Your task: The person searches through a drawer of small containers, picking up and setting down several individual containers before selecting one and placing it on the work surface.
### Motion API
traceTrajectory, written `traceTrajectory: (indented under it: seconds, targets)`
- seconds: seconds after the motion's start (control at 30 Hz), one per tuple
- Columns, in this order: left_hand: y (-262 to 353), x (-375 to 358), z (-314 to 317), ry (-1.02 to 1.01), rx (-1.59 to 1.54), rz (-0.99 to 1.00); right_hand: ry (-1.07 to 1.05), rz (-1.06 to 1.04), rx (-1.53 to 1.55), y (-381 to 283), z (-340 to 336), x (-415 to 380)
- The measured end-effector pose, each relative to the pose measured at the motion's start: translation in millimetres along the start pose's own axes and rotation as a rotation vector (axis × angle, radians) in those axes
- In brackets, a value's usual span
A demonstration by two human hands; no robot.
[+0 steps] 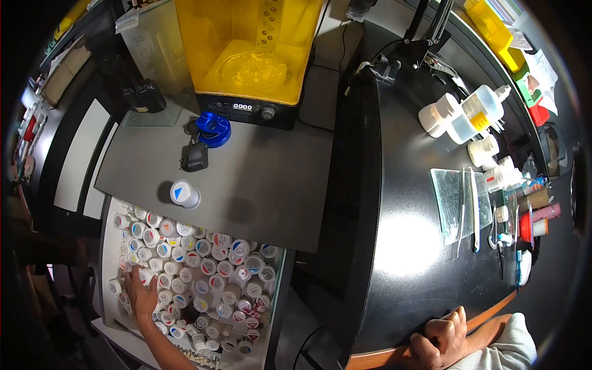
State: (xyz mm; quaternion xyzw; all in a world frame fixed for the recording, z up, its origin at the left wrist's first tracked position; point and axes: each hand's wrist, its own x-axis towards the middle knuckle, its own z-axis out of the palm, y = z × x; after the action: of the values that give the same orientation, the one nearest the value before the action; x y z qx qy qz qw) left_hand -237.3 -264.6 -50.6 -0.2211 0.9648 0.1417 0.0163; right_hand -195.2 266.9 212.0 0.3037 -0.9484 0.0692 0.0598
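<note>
My left hand (142, 295) reaches into an open drawer (279, 308) at the lower left, its thumb and fingers round a small white lidded jar (146, 275). Many similar jars, with coloured marks on their lids, stand packed around it. My right hand (439, 340) rests at the front edge of the black table (404, 302), fingers curled in with nothing visible in them. One white jar with a blue triangle on its lid (184, 193) stands on the grey surface (271, 185) above the drawer.
Behind are a yellow-covered machine (246, 61), a blue ring-shaped object (214, 129) and a black adapter (196, 157). On the black table are a glass plate (453, 203) with thin tools, white containers (440, 115), a clear bottle (478, 114) and a red-and-pink roll (545, 213).
</note>
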Motion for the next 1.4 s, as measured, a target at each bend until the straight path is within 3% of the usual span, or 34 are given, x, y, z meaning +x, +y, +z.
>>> traceTrajectory:
  seconds: [0.13, 0.17, 0.2, 0.4, 0.6, 1.0, 1.17, 1.3, 1.37, 1.4]
  targets:
    - [31.5, -5.8, -13.1, 0.026, -0.021, 0.010, -0.008, 0.009, 0.013, -1.5, -5.1, 4.0]
    - [15.4, -4.6, 6.3, 0.173, 0.072, 0.140, -0.005, 0.001, -0.005, -0.7, -4.4, 2.2]
    - [26.3, -4.1, -1.1, 0.197, 0.142, 0.221, 0.013, -0.016, -0.015, 0.3, -1.0, -0.2]
    - [73.9, 5.3, -17.8, 0.094, 0.107, 0.205, 0.020, 0.034, -0.012, -5.9, -3.4, -1.8]
    - [94.5, 7.3, -10.9, 0.129, 0.004, 0.374, 0.013, 0.057, -0.004, -8.4, -4.4, -3.6]
    - [111.5, 15.2, 23.6, 0.114, -0.025, 0.296, 0.024, 0.054, 0.008, -7.7, -4.3, -2.3]
    - [128.8, -5.2, -1.6, 0.266, 0.028, 0.205, 0.014, 0.052, -0.007, -7.4, -3.4, -2.6]
    - [91.5, -30.5, -17.0, 0.307, 0.148, 0.131, 0.008, 0.040, -0.017, -5.7, -2.1, -3.0]
    - [62.8, -49.1, -32.6, 0.384, 0.235, -0.090, -0.007, 0.038, -0.016, -5.2, -2.6, -2.1]
    - [21.0, -59.6, -30.7, 0.463, 0.324, -0.108, -0.018, 0.033, -0.015, -5.1, -3.2, -1.7]
